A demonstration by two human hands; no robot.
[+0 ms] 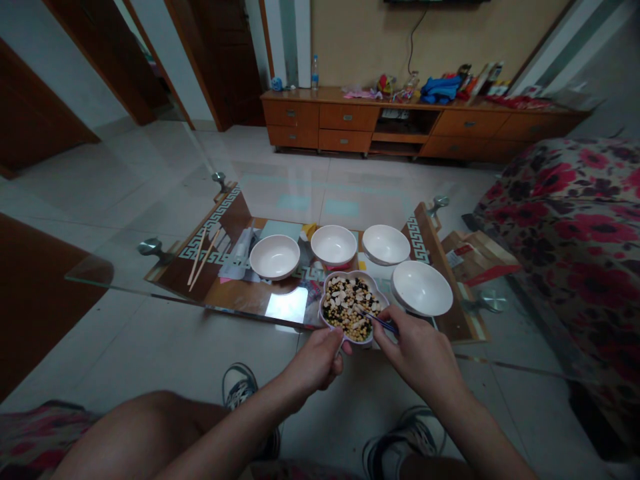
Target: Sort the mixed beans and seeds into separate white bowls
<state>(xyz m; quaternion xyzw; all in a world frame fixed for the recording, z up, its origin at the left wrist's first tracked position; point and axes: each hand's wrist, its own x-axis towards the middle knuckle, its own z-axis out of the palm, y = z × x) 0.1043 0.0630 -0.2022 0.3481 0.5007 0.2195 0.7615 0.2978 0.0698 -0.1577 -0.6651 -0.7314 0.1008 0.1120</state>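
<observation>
A flower-shaped pale pink dish (386, 298) holds a mix of yellow, black and larger whitish beans (353, 303), with some green ones low at the edge. My left hand (320, 359) is closed on the dish's near rim, thumb on top. In my right hand (417, 343) are thin dark blue tweezers (383, 323), their tips down among the beans. White bowls stand around the dish: one at the left (275, 257), one behind it (334, 245), one at the back right (386, 245) and one close at the right (423, 288).
A pair of wooden chopsticks (204, 260) lies on the left of the glass table (165, 293). Metal supports (153, 248) hold up the glass. A paper bag (480, 257) is beyond its right side, by a flower-patterned sofa (565, 193). A wooden cabinet (345, 120) stands along the far wall.
</observation>
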